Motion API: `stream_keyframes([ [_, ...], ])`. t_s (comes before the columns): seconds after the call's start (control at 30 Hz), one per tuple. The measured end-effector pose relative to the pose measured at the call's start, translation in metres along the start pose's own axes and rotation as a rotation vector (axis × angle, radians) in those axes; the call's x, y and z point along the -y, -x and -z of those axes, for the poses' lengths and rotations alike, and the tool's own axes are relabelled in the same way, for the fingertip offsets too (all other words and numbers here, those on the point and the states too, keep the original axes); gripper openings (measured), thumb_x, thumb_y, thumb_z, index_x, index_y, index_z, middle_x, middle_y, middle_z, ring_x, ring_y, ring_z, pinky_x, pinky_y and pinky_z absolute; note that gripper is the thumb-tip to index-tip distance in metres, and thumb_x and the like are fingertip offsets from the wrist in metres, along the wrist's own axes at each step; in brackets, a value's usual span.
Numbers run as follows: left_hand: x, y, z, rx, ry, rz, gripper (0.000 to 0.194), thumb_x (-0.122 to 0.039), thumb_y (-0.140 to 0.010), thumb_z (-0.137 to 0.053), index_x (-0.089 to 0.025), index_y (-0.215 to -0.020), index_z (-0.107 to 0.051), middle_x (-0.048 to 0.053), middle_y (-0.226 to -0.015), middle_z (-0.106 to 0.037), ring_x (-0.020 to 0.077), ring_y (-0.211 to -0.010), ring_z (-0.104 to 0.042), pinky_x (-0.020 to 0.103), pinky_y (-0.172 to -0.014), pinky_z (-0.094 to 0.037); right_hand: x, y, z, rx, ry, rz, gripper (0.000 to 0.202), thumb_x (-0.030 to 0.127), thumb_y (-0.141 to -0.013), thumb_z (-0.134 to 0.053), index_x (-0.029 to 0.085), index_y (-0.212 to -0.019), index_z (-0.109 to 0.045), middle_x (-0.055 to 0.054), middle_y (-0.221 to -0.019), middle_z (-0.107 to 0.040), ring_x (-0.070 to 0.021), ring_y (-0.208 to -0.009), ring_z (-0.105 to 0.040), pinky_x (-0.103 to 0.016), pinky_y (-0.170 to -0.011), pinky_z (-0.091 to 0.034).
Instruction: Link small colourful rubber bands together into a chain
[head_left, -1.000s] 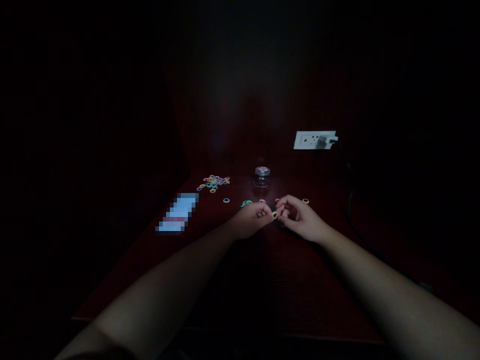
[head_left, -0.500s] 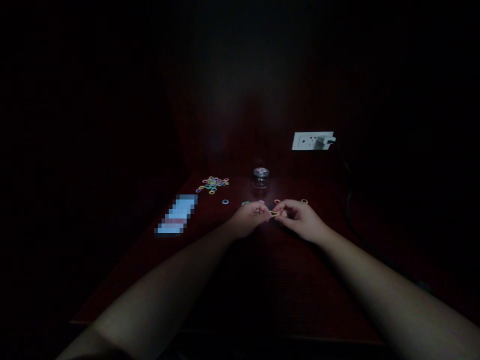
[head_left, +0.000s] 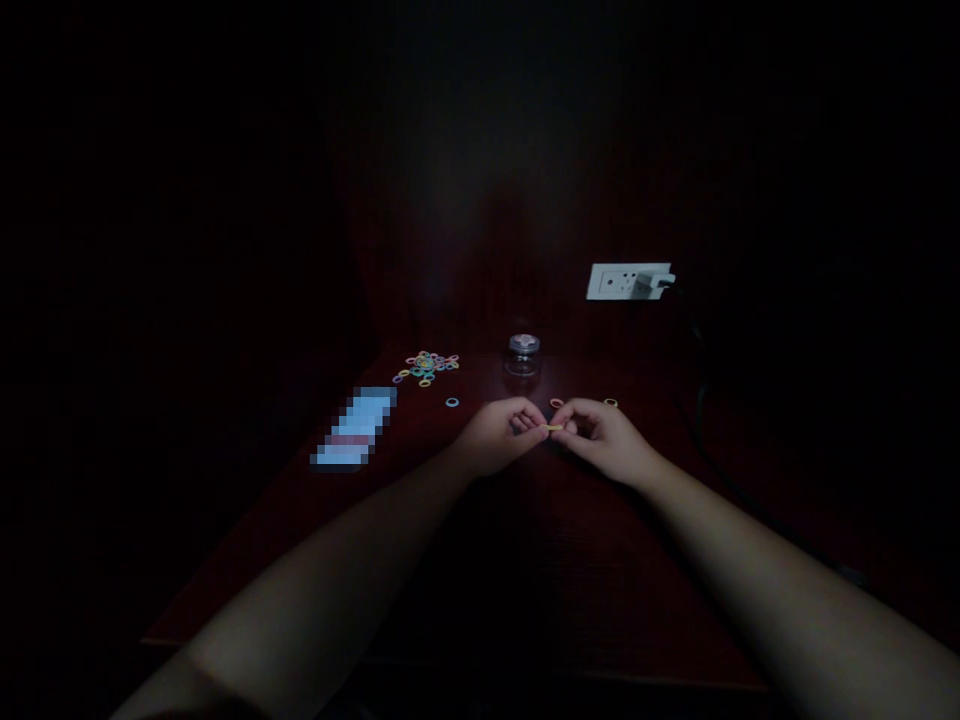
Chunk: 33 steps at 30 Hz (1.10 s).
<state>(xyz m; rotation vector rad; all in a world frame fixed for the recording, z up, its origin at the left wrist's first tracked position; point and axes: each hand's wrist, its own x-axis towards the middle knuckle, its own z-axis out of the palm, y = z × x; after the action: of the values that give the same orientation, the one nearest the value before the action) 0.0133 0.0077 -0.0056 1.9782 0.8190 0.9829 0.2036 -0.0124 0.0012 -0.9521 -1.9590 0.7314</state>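
Observation:
Between the fingertips of both hands is a small yellow hair tie (head_left: 553, 428), pressed into a narrow strip. My left hand (head_left: 499, 437) pinches its left end, thumb against fingers. From the other side my right hand (head_left: 604, 440) grips the right end with thumb and forefinger. Just behind the hands lie a coral-red hair tie (head_left: 556, 403) and a yellowish one (head_left: 611, 402). A blue hair tie (head_left: 452, 402) lies left of my left hand. Farther back on the left is a loose pile of pastel hair ties (head_left: 425, 366).
A clear lidded jar (head_left: 523, 357) stands behind the hands on the dark red table (head_left: 300, 560). A phone (head_left: 354, 430) with a lit, pixelated screen lies at left. On the back wall a socket plate (head_left: 628, 282) holds a plug, its dark cable running down the right side.
The yellow hair tie has gone from an open loop to a flattened strip. My left hand has shifted slightly up and right, now covering the teal and pink hair ties behind it.

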Motion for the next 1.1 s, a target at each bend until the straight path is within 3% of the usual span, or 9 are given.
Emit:
stream_keyframes([
  [0.33, -0.0016, 0.0009, 0.002, -0.004, -0.007, 0.002, 0.022, -0.032, -0.078, -0.062, -0.012, -0.085, -0.064, 0.003, -0.075, -0.064, 0.0095, -0.064, -0.054, 0.022, -0.06, -0.043, 0.0027, 0.0002, 0.0031, -0.025, 0.018, 0.014, 0.015, 0.033, -0.081, -0.061, 0.018, -0.08, -0.062, 0.002, -0.058, -0.053, -0.0121, -0.054, -0.046, -0.031, -0.064, -0.046],
  [0.67, -0.001, 0.0008, 0.0028, -0.012, -0.059, -0.005, 0.02, -0.032, -0.08, -0.059, -0.014, -0.084, -0.065, 0.002, -0.075, -0.064, 0.0097, -0.064, -0.053, 0.022, -0.059, -0.042, 0.0058, 0.0008, 0.0026, -0.022, 0.026, -0.014, 0.019, 0.034, -0.08, -0.061, 0.016, -0.079, -0.062, 0.002, -0.058, -0.05, -0.0104, -0.053, -0.042, -0.024, -0.051, -0.035],
  [1.1, -0.0027, 0.0006, 0.0019, -0.044, -0.057, -0.032, 0.015, -0.025, -0.076, -0.062, -0.012, -0.084, -0.062, 0.005, -0.08, -0.065, 0.0101, -0.069, -0.057, 0.023, -0.064, -0.047, 0.0017, 0.001, 0.0028, 0.01, 0.063, 0.008, 0.014, 0.03, -0.083, -0.057, 0.017, -0.081, -0.061, -0.001, -0.066, -0.056, -0.0129, -0.058, -0.049, -0.026, -0.057, -0.041],
])
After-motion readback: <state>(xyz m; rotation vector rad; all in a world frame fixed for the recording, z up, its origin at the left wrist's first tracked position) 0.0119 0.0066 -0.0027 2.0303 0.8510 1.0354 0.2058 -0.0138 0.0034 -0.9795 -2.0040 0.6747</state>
